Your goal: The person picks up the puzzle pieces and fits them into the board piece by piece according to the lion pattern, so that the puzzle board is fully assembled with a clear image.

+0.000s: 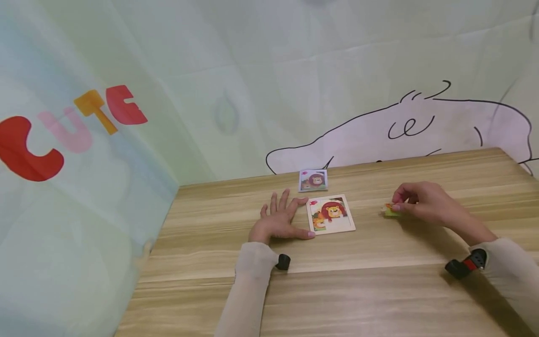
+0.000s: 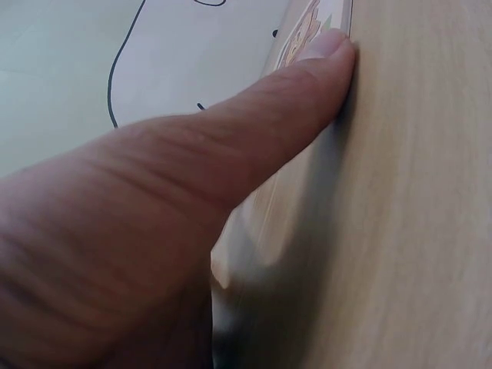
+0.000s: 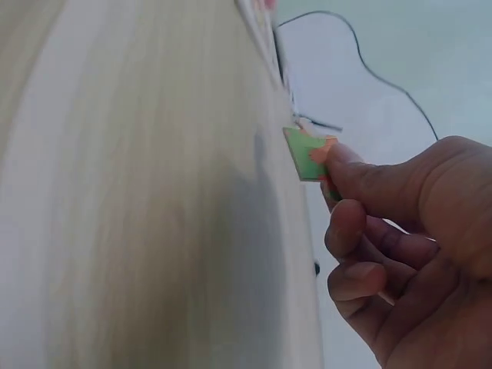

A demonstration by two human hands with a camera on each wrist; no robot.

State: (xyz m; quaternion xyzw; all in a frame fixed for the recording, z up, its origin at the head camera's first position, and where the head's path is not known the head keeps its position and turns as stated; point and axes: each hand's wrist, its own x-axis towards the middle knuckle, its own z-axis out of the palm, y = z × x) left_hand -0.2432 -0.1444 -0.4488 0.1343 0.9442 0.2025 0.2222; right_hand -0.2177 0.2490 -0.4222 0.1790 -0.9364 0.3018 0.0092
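A square lion puzzle board [image 1: 352, 226] with a pale frame lies on the table, its lower right part showing bare backing. My left hand [image 1: 279, 222] rests beside it with spread fingers, thumb tip at the lower left corner and index fingertip at the upper left one. In the left wrist view the thumb [image 2: 292, 96] lies along the board's edge. Over the table to the right, my right hand [image 1: 425, 203] pinches a green and orange puzzle piece [image 3: 309, 157] between thumb and index finger. The other fingers of that hand curl loosely below.
Behind the board lies a small card [image 1: 313, 180] with the same lion picture. The wooden table [image 1: 337, 295] reaches back to a printed cloth backdrop [image 1: 252, 93]. Each wrist wears a black camera strap, such as the right one [image 1: 465, 264].
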